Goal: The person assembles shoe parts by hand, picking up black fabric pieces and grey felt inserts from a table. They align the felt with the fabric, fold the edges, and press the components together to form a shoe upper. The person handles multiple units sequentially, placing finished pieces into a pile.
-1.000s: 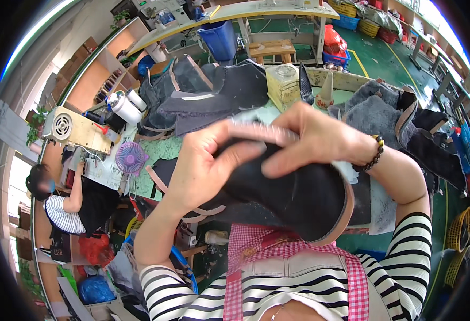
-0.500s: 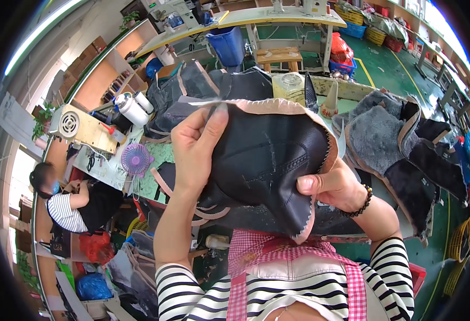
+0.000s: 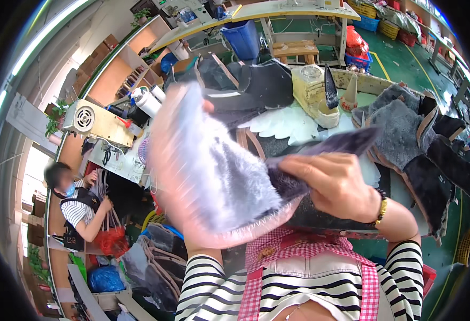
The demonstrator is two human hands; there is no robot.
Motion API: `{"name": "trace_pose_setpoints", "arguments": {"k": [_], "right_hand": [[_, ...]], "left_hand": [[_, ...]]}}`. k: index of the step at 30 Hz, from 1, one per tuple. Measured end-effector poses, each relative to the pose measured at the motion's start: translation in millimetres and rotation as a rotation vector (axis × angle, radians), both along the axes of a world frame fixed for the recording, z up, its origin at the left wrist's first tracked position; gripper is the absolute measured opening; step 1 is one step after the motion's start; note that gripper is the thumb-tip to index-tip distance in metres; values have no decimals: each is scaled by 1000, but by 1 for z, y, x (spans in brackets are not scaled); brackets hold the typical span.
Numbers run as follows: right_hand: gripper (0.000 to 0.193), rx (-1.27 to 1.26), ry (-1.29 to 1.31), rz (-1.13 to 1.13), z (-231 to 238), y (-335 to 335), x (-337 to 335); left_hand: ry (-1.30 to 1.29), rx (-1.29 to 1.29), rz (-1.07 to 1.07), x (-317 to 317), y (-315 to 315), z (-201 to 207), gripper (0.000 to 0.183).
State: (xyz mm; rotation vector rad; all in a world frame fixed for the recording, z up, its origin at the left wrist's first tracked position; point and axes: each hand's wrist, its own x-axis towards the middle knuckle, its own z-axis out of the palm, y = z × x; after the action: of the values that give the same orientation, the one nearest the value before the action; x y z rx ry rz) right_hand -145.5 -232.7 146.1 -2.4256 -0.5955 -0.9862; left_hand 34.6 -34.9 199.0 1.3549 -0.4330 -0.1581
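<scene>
A black leather boot upper (image 3: 240,176) with a grey fleece lining is held up in front of me, its fleece side facing me and blurred by motion. My right hand (image 3: 334,184) pinches the dark flap on its right side, fingers closed. Most of my left hand (image 3: 208,106) is hidden behind the piece; only a fingertip shows past its upper edge, closed against it. Beyond the piece lie white scalloped sheets (image 3: 286,123). A yellowish glue container (image 3: 308,88) with a black brush (image 3: 331,91) in its spout stands behind them.
More fleece-lined pieces (image 3: 398,134) are heaped at the right, and dark pieces (image 3: 262,83) at the back. A white cone-shaped bottle (image 3: 350,92) stands by the glue. At left are a beige machine (image 3: 97,123) and a co-worker (image 3: 80,208) handling strips of material.
The boot upper has turned over from its black leather side to its grey fleece side. My right hand has shifted its hold to the flap. The co-worker has lifted some material.
</scene>
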Motion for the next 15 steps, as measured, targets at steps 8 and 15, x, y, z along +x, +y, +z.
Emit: {"name": "trace_pose_setpoints", "arguments": {"k": [8,15], "right_hand": [[40,-448,262,-317,-80,-13,-21],[49,-472,500,-85,-112,3,-22]], "left_hand": [[-609,324,185,-52,56,-123,63],[-800,861,-365,-124,33,-212,83]]}}
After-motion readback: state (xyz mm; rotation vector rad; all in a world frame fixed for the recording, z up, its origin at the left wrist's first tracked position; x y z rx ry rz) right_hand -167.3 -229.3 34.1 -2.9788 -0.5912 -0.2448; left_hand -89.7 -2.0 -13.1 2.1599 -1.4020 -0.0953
